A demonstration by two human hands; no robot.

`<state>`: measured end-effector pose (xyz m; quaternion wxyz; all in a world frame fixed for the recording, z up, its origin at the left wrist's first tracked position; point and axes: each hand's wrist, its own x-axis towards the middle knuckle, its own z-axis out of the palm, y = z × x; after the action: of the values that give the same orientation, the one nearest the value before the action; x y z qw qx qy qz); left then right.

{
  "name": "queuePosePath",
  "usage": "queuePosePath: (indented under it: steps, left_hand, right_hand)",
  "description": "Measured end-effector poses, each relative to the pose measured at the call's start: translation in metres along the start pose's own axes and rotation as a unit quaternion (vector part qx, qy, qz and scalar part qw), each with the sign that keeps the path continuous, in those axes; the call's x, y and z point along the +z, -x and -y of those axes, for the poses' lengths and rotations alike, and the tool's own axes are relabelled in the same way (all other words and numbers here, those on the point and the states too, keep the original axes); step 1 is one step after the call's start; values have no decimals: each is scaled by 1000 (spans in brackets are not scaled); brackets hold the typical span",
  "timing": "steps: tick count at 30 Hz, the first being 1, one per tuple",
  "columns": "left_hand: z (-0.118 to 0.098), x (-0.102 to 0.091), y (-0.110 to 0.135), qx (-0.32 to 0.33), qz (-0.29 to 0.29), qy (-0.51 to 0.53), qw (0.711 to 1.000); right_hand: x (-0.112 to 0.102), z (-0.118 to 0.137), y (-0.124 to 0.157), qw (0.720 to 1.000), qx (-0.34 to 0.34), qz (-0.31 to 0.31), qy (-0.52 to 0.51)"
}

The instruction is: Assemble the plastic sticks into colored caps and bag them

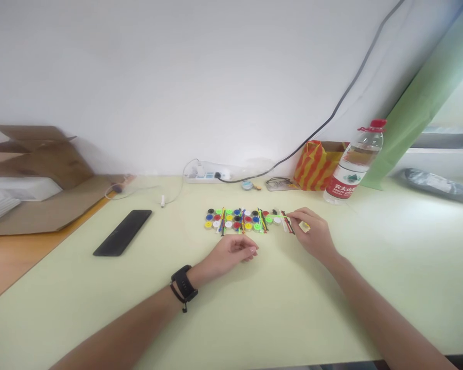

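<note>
Several small coloured round caps (239, 220) lie in rows on the pale green table (254, 308), with thin coloured sticks (223, 221) laid across them. My right hand (312, 234) rests at the right end of the rows, fingers pinched on a thin green stick (283, 215) that points left over the caps; a red stick (287, 224) lies just beside it. My left hand (231, 254), with a black watch on the wrist, lies loosely curled on the table just below the rows, with nothing visible in it.
A black phone (122, 232) lies at the left. Behind the caps are a white power strip (208, 176), glasses (278, 182), an orange striped bag (312, 165) and a water bottle (353, 164). Cardboard (42, 169) sits at the far left.
</note>
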<state>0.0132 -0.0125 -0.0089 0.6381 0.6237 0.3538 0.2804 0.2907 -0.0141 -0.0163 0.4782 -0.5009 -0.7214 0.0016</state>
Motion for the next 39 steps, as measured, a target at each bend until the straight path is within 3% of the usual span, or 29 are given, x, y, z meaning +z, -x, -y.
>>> queuePosePath:
  steps: [16, 26, 32, 39]
  left_hand:
    - [0, 0, 0, 3, -1, -5, 1000]
    - [1, 0, 0, 7, 0, -6, 1000]
    - [1, -1, 0, 5, 2, -4, 1000]
    - [1, 0, 0, 8, 3, -9, 1000]
  right_hand:
    - [-6, -3, 1, 995, 73, 55, -39]
    - [-6, -5, 1, 992, 70, 92, -49]
    - [-8, -2, 0, 993, 69, 75, -57]
    - [-7, -10, 2, 987, 87, 134, -23]
